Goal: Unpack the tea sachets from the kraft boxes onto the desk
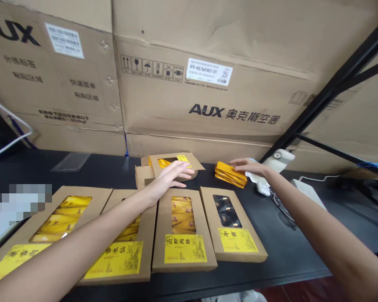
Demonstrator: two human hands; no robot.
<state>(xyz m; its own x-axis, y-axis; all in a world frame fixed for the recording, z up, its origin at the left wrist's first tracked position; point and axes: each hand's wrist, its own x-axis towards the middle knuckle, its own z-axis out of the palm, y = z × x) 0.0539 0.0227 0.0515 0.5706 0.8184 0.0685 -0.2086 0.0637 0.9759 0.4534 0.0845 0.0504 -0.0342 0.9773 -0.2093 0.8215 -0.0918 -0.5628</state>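
My left hand [168, 178] reaches over an open kraft box [192, 161] at the back of the table, its fingers stretched and apart. Orange packets [165, 162] show through that box's window, and a yellow label is on its top. To the right, my right hand [248, 166] is at a small stack of orange packets [229, 174], with its fingers extended along the top right edge of the stack; they seem to touch it. The undersides of both hands are hidden.
Closed kraft boxes stand in a front row: a far-left box [58, 193], one partly under my left arm [146, 260], a third [160, 235] and one with dark packets [248, 243]. Behind are large AUX cartons [164, 109]. A white device [280, 161] and cables lie right.
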